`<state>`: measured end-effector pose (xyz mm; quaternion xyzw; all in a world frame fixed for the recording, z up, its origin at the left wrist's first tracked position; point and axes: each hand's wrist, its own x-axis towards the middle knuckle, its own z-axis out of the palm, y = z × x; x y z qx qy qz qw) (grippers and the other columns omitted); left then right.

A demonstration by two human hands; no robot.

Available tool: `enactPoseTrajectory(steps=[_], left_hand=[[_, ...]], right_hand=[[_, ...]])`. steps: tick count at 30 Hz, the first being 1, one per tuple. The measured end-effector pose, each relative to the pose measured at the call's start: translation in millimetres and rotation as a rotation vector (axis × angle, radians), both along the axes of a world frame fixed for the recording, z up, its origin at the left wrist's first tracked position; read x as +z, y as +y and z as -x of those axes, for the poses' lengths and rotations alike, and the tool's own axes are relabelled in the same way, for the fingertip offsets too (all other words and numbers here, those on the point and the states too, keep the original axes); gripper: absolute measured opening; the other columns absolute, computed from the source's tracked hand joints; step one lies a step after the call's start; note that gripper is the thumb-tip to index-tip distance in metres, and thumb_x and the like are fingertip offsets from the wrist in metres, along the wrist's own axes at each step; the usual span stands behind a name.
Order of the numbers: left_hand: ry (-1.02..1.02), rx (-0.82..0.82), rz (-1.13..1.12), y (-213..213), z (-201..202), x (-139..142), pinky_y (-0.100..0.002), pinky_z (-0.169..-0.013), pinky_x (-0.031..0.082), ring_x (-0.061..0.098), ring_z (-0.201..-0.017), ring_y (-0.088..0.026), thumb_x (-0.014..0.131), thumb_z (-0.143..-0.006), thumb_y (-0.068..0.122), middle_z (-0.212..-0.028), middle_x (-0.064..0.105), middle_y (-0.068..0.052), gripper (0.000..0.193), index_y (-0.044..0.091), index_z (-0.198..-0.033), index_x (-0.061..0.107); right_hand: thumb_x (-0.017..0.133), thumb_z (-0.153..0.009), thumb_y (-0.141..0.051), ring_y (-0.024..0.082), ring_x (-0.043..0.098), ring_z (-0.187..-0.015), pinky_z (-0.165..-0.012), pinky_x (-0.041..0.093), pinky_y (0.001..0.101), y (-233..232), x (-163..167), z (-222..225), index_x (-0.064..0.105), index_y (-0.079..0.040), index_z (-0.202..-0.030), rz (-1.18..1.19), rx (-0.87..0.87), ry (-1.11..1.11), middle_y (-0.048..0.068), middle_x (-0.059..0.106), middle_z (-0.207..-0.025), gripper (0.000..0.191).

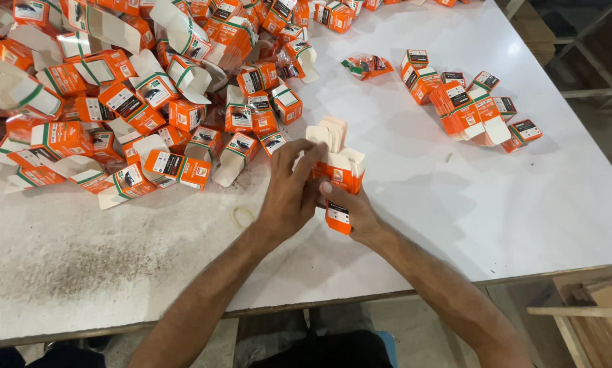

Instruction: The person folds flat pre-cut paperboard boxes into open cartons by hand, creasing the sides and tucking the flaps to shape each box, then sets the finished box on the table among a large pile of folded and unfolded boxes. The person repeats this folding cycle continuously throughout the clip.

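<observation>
White and a little dirty, the table [456, 225] fills almost all of the view, with a grey scuffed patch near its front edge on the left. On the far left and over the top of the table lies a big heap of small cartons [115, 102], orange with white and green parts, many with open flaps and lying on each other without order. Just in front of the heap, near the left wrist, a thin rubber band [242, 217] lies flat on the table.

At the middle, the left hand [289, 194] is closed around the left side of a stack of flat cartons [336, 167], with the fingers bent over its top edge. The stack stands upright just above the table, between both hands, with white flaps at its top. The right hand [353, 211] grips the same stack from below and from the right, the thumb pressing on the front face.

More to the right, a small clear packet [366, 65] with orange and dark pieces lies alone. Further right, well apart from the hands, a smaller group of cartons [466, 102] lies together.
</observation>
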<state>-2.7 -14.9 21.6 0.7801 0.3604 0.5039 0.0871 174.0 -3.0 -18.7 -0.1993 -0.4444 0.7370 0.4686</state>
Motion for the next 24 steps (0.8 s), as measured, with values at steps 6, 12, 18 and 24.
enactPoseTrajectory(steps=[6,12,18,24], left_hand=[[-0.173,-0.24,0.069,9,16,-18,-0.037,-0.093,0.056,0.062,-0.115,-0.026,0.064,-0.09,-0.012,-0.121,0.067,-0.007,0.027,0.007,-0.108,0.055],[-0.591,-0.384,0.466,4,13,-24,-0.028,-0.077,0.05,0.054,-0.088,-0.012,0.051,-0.11,0.024,-0.11,0.06,-0.006,0.039,0.008,-0.144,0.042],[-0.261,0.129,-0.11,5,8,-29,-0.036,-0.091,0.046,0.052,-0.106,-0.025,0.059,-0.109,0.03,-0.126,0.057,-0.016,0.041,-0.002,-0.134,0.05],[-0.679,-0.246,0.532,17,3,-59,-0.035,-0.083,0.048,0.053,-0.09,-0.017,0.051,-0.121,0.017,-0.099,0.065,-0.012,0.028,-0.006,-0.114,0.064]], right_hand=[[0.071,-0.093,-0.024,0.029,0.065,-0.113,-0.1,0.055,0.0479,9,-6,-3,0.051,0.0,-0.138,0.215,0.041,0.073,0.014,0.065,-0.122,0.054],[0.077,-0.085,-0.02,0.025,0.065,-0.118,-0.101,0.058,0.0447,6,8,0,0.049,-0.004,-0.142,0.096,-0.015,0.049,0.011,0.064,-0.128,0.066],[0.08,-0.086,-0.012,0.023,0.066,-0.113,-0.091,0.059,0.0417,-2,11,7,0.047,-0.004,-0.142,-0.05,-0.242,-0.003,0.011,0.063,-0.126,0.066],[0.081,-0.089,-0.008,0.019,0.066,-0.12,-0.102,0.058,0.0364,-17,13,12,0.05,-0.001,-0.142,-0.453,-0.465,-0.381,0.011,0.065,-0.13,0.062]])
